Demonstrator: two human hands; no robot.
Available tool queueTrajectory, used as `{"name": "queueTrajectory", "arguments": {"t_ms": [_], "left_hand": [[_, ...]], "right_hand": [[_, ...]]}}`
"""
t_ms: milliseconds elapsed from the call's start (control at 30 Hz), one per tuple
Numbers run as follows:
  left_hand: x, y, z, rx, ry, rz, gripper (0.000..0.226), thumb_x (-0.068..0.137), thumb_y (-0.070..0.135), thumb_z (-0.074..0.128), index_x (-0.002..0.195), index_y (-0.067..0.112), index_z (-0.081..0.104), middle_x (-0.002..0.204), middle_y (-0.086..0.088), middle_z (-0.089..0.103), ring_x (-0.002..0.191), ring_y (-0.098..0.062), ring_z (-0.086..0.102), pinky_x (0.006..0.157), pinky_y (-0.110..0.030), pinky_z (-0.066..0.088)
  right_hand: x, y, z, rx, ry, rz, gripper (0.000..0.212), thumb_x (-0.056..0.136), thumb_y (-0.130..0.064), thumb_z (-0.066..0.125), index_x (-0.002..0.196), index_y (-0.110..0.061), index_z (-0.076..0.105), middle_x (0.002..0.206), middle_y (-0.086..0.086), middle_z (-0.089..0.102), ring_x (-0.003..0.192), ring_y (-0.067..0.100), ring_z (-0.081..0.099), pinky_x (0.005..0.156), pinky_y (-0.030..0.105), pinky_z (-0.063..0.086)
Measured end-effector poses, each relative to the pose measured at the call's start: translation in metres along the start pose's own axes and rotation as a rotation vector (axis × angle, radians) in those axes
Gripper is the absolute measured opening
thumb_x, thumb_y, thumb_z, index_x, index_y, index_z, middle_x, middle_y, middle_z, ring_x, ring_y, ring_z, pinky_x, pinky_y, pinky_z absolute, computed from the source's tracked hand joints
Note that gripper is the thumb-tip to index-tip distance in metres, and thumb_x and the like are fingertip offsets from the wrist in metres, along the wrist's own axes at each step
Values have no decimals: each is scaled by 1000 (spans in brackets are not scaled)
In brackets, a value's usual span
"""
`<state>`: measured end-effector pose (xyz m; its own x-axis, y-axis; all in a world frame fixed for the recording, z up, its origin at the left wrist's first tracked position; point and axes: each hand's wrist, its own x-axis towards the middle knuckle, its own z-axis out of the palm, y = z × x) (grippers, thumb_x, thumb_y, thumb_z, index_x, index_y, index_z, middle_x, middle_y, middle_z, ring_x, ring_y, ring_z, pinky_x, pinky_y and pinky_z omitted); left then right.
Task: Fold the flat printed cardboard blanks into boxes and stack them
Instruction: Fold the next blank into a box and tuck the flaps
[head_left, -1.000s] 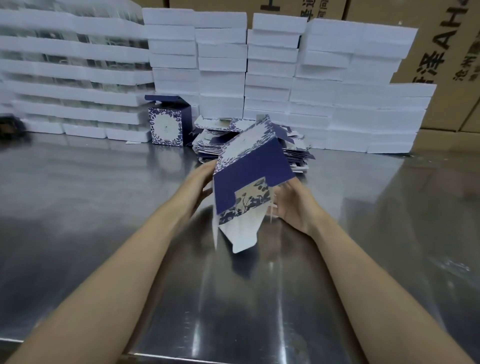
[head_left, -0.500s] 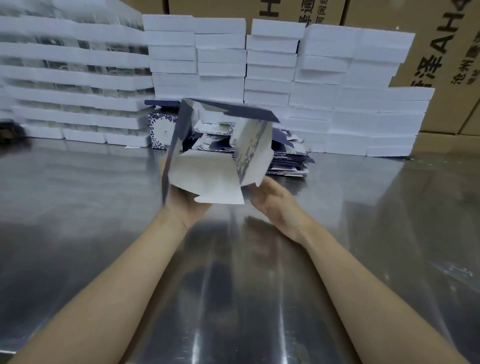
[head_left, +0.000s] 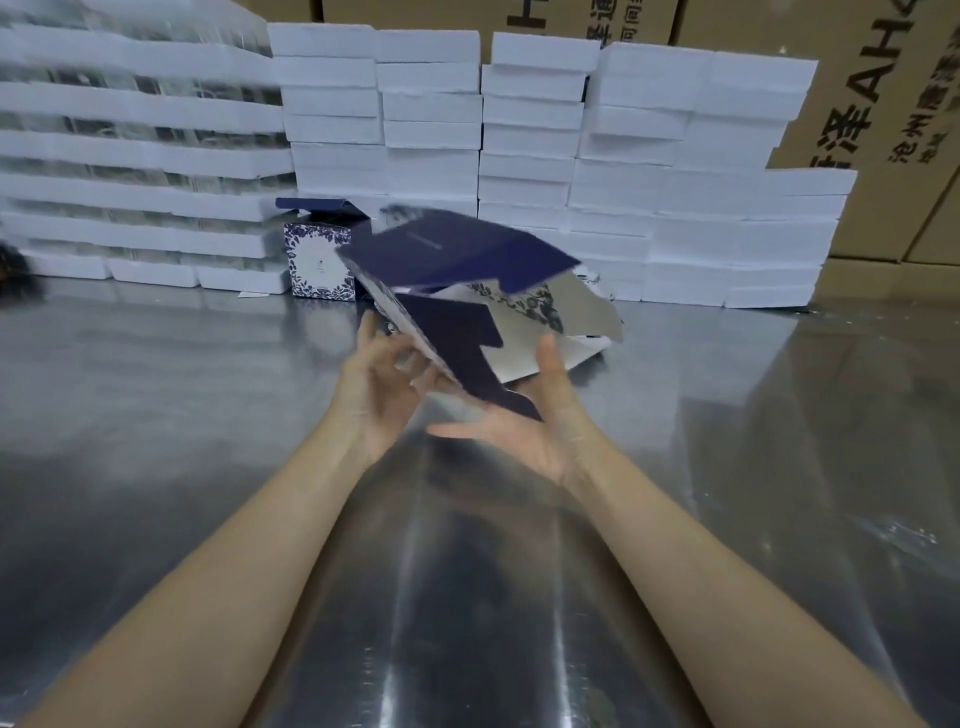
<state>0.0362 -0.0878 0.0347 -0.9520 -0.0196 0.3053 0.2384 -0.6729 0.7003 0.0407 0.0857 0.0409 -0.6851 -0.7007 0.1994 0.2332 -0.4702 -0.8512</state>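
Note:
A half-opened cardboard blank (head_left: 457, 291), navy outside with blue floral print and white inside, hangs tilted and blurred above the steel table (head_left: 156, 415). My left hand (head_left: 382, 387) holds its lower left edge with curled fingers. Beneath its lower navy corner lies my right hand (head_left: 519, 426), palm up with straight fingers, the thumb raised against a white panel. One folded box (head_left: 319, 265) of the same print stands at the back, its navy lid flap open. The pile of flat blanks (head_left: 597, 278) is mostly hidden behind the held blank.
Stacks of white flat boxes (head_left: 431, 130) form a wall along the table's far edge. Brown printed cartons (head_left: 883, 104) stand behind them at the right. A dark object (head_left: 13, 267) sits at the far left edge.
The blank has been turned over and tipped: its white inside faced me before, now navy panels face up. My right hand moved from its side to underneath it, palm up.

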Motion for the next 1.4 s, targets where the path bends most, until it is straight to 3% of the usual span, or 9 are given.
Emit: {"name": "queueTrajectory", "arguments": {"t_ms": [133, 200, 367, 467, 567, 700, 800, 1033, 1400], "left_hand": [[-2, -11, 7, 627, 217, 216, 66, 75, -7, 51, 134, 21, 45, 107, 17, 62, 94, 8, 60, 78, -18, 51], [-2, -12, 8, 630, 299, 273, 57, 78, 12, 52, 134, 14, 47, 129, 0, 58, 118, -8, 54, 99, -32, 46], [-1, -7, 8, 638, 571, 432, 42, 98, 2, 35, 136, 13, 50, 133, 2, 49, 120, -4, 48, 104, -28, 44], [-6, -6, 11, 741, 355, 360, 32, 102, 23, 35, 120, 17, 62, 114, 9, 64, 95, 10, 58, 79, -19, 45], [-15, -20, 13, 911, -17, 151, 37, 99, 43, 44, 128, 23, 54, 133, 7, 56, 119, 3, 52, 100, -19, 40], [-19, -43, 18, 995, -165, 39, 86, 80, 35, 76, 151, 26, 28, 147, 18, 40, 121, 23, 39, 91, 2, 34], [-17, -43, 18, 959, -67, 116, 61, 84, 28, 68, 135, 44, 40, 120, 37, 56, 105, 24, 50, 82, 1, 37], [-3, -24, 5, 784, 343, 95, 23, 94, 13, 43, 91, 26, 62, 101, -3, 65, 98, -24, 60, 101, -53, 45], [1, -14, -2, 362, 541, 200, 16, 104, 19, 43, 101, 22, 58, 98, 10, 67, 77, 2, 68, 70, -19, 56]], "right_hand": [[2, -7, -1, 181, 234, -99, 41, 93, -37, 50, 108, -1, 63, 115, 21, 66, 105, 29, 67, 89, 53, 52], [1, -9, -6, 165, 423, -198, 51, 100, -23, 34, 75, -10, 76, 80, 7, 74, 72, 17, 71, 66, 30, 57], [2, -11, -20, -72, 795, -614, 27, 92, 8, 38, 107, -2, 58, 90, 5, 61, 81, 18, 56, 73, 27, 48], [1, -11, -21, -308, 917, -732, 18, 88, 3, 40, 90, -8, 54, 79, 7, 51, 71, 11, 46, 67, 23, 40], [3, -8, -25, -402, 1048, -652, 34, 95, 4, 36, 70, -18, 43, 60, -3, 39, 52, 8, 33, 53, 25, 31], [4, 4, -27, -541, 938, -552, 32, 96, 4, 41, 72, -13, 54, 63, -12, 55, 56, -4, 43, 61, 20, 40], [4, 9, -23, -566, 866, -503, 35, 102, -20, 45, 71, -9, 55, 63, -13, 55, 65, 2, 48, 64, 25, 40], [-2, -1, -28, -564, 942, -653, 12, 99, -10, 52, 96, -22, 55, 85, -1, 66, 76, 11, 60, 74, 26, 48], [-11, -9, -40, -1243, 628, -818, 38, 88, 12, 43, 113, -4, 66, 113, 6, 58, 100, 8, 55, 87, 14, 41]]}}
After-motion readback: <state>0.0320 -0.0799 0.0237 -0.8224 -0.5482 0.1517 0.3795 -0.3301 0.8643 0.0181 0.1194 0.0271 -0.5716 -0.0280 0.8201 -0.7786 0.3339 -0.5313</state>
